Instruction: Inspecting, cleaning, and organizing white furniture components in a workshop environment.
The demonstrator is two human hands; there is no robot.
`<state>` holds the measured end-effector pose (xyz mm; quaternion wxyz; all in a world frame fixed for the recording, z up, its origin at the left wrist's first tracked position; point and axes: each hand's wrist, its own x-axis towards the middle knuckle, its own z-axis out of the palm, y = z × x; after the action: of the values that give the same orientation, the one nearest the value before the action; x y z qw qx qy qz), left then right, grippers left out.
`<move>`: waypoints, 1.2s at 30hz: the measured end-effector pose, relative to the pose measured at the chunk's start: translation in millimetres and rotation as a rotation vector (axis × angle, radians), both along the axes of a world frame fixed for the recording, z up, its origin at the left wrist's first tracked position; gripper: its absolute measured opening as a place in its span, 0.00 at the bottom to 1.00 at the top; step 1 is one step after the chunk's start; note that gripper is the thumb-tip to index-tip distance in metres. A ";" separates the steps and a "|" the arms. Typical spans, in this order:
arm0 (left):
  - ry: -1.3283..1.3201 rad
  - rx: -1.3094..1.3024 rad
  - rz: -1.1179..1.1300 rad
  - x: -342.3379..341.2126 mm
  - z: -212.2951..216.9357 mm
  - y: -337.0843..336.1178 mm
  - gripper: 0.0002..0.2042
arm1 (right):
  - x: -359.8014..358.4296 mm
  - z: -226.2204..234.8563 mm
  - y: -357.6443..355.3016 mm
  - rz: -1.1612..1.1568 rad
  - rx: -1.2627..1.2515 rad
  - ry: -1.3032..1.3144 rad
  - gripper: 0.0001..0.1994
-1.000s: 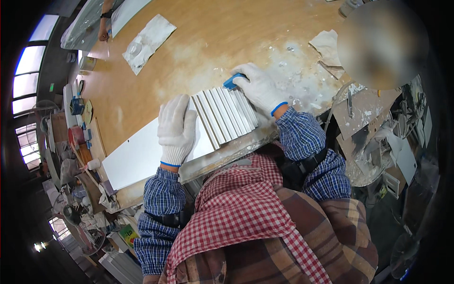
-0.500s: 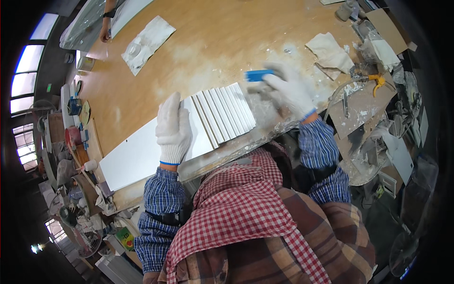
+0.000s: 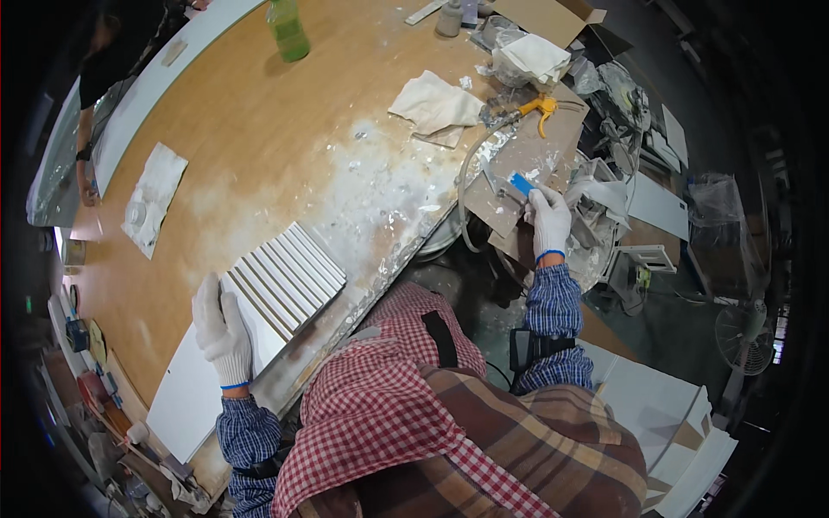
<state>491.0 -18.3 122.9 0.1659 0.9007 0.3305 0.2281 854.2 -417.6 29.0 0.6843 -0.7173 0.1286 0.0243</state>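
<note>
Nearest, a checked scarf [image 3: 389,406] and plaid shirt fill the lower middle of the view, with blue checked sleeves running out to two white-gloved hands. On the left, the left hand [image 3: 222,328] lies flat, fingers together, on the near end of a white ribbed panel [image 3: 285,281]; its grip is open, pressing down and closed round nothing. That panel rests on a larger flat white board [image 3: 186,393], which lies along the near edge of the wooden worktop [image 3: 259,147].

Off to the right, past the worktop's edge, the right hand [image 3: 548,220] has its grip closed on a scraper [image 3: 515,184] with a blue handle, the blade held against a plaster-smeared piece of cardboard [image 3: 535,151]. A grey hose [image 3: 471,181] curves beside the cardboard up to an orange spray nozzle [image 3: 544,105].

Further out, the worktop is caked with white plaster splashes [image 3: 380,186] near its edge. A crumpled rag [image 3: 436,105] lies beyond them, and a second cloth [image 3: 528,56] sits by an open cardboard box [image 3: 557,17]. On the left side a plastic bag [image 3: 154,198] lies flat. At the far end stands a green bottle [image 3: 287,30]. Another person's arm [image 3: 84,164] shows at the far left edge. A fan [image 3: 744,332] stands on the floor at the right.
</note>
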 end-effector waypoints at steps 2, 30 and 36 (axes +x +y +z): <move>0.000 0.007 -0.004 1.5 -2.0 0.9 0.17 | 10.0 -8.9 -7.3 -0.038 -0.184 -0.013 0.14; -0.760 -1.223 0.689 -511.7 -19.4 144.8 0.36 | -126.2 15.5 212.9 0.885 -0.261 0.302 0.25; -0.925 -1.442 0.542 -520.7 -81.6 141.3 0.41 | -140.7 -47.6 260.3 1.141 -0.422 -0.010 0.32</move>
<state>-29.7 123.0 41.3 0.7482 0.2870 0.4946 0.3365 713.5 -157.3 -18.7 0.4071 -0.7934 -0.2772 0.3577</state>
